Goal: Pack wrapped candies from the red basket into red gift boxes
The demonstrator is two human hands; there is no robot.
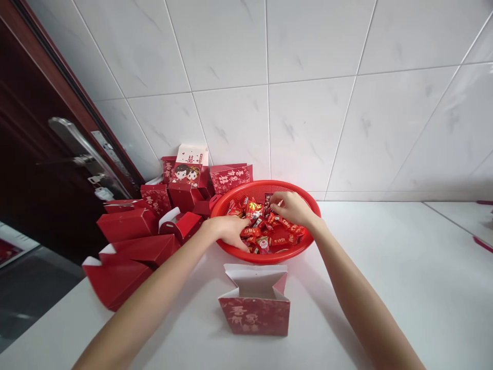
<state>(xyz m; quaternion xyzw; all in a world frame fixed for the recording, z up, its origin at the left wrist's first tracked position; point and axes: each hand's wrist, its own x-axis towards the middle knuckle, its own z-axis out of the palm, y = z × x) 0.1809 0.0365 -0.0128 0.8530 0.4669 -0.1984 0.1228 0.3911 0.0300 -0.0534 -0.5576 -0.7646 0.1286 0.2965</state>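
Observation:
A red plastic basket (265,260) holds many wrapped candies (283,239), mostly in red wrappers. My left hand (231,231) reaches in over the basket's left rim, fingers stretched out and resting among the candies. From the right, my right hand (289,206) dips in near the back, its fingers curled and pinched together at a dark-wrapped candy (267,200); the fingertips are partly hidden. In front of the basket, between my forearms, a red paper gift box (258,317) stands upright with its top open and pale inside showing.
Several red gift boxes (129,224) crowd the left side of the white table (385,257); one bears a cartoon couple (188,172). A tiled wall (308,128) rises right behind the basket. At left is a dark door with a metal handle (88,154).

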